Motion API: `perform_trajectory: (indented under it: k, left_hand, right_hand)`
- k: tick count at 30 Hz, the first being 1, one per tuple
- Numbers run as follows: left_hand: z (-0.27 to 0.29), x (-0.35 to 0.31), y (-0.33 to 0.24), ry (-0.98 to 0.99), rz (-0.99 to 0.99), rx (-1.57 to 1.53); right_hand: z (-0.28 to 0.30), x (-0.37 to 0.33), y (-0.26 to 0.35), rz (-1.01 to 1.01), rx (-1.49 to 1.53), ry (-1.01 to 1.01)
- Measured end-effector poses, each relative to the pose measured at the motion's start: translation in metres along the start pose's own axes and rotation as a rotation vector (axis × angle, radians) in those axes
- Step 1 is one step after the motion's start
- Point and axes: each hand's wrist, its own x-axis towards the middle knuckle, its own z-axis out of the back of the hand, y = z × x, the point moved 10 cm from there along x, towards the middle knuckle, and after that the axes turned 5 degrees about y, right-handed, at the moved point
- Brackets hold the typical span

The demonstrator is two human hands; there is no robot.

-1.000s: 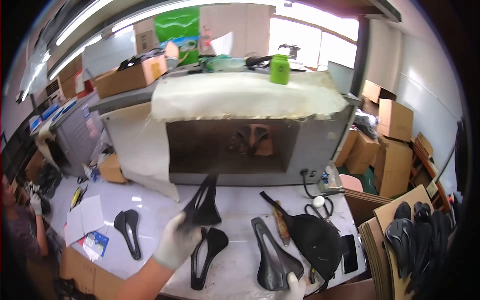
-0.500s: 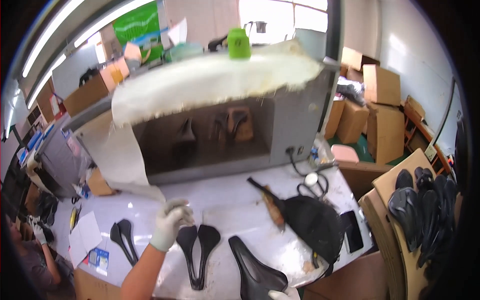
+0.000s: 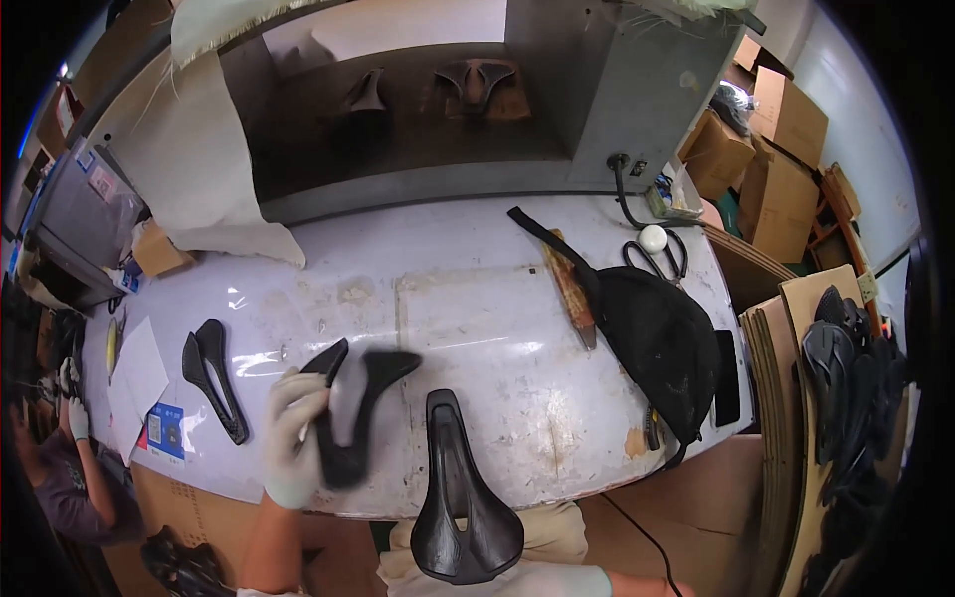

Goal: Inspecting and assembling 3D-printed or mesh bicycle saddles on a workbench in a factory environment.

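My left hand (image 3: 293, 423), in a white glove, grips a black split saddle pad (image 3: 346, 453) with two wing-like ends, smeared by motion over the table's front edge. In my right hand (image 3: 562, 580), also gloved, is a black bicycle saddle (image 3: 468, 532) with a long central slot, its narrow nose pointing away from me. The saddle covers most of that hand's fingers. Left of my left hand, another black split saddle pad (image 3: 216, 383) lies on the white table (image 3: 468, 308).
A grey box-like chamber (image 3: 637, 109) with saddle parts (image 3: 476, 88) inside stands at the back. At right are a black cloth bag (image 3: 652, 348), scissors (image 3: 668, 261), a phone (image 3: 728, 378) and piled saddles (image 3: 846, 398). Another person (image 3: 85, 468) works far left.
My left hand has closed on the split pad and lifted it off the table, toward me. The saddle in my right hand has come left and turned nose-away. The view has tilted down.
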Motion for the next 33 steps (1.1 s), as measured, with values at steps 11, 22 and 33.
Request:
perform_trajectory:
  k: [11,22,33]
  left_hand:
    - [-0.011,0.029,-0.160,0.093,0.101,0.176]
    - [-0.088,-0.023,-0.066,0.472,0.440,-0.030]
    - [-0.100,-0.024,-0.051,0.573,0.516,-0.071]
  right_hand:
    - [0.118,0.046,0.089,0.104,-0.699,-0.925]
    - [0.129,0.059,0.034,-0.381,-0.916,-0.439]
    - [0.134,0.060,0.017,-0.408,-0.842,-0.420]
